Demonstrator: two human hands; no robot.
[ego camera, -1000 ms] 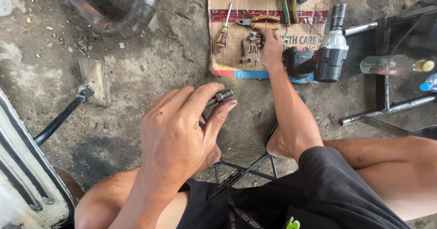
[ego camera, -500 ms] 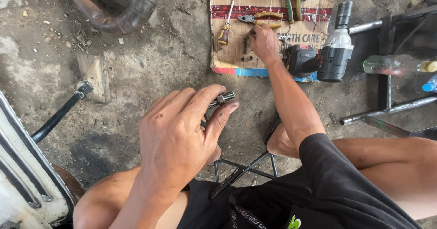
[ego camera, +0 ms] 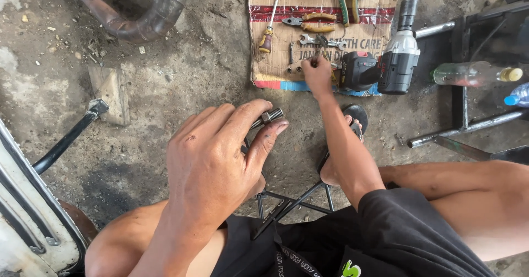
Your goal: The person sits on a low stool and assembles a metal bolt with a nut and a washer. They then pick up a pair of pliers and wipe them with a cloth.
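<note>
Steel bolt (ego camera: 266, 117): threaded, dark, pinched at its end between thumb and forefinger of the left hand (ego camera: 212, 161) — lifted clear of the concrete floor (ego camera: 182, 84), close below the camera.
Left fingers (ego camera: 242, 120): closed round the bolt, remaining fingers curled loosely over it; grip likely kept near the tip so the thread stays bare.
Right hand (ego camera: 317, 73): stretched out to the cardboard sheet (ego camera: 275, 68), fingertips bunched down among small loose parts — whether anything is actually gripped, cannot tell.
Cardboard sheet: laid flat on the floor as a mat, probably to keep parts out of the grit.
On the sheet: screwdriver (ego camera: 268, 28), yellow-handled pliers (ego camera: 306, 22), spanner (ego camera: 319, 40), all side by side within reach.
Impact wrench (ego camera: 394, 54): lying just beside the right hand, battery end toward it.
Exhaust pipe (ego camera: 149, 21): curved, resting well apart at upper left.
</note>
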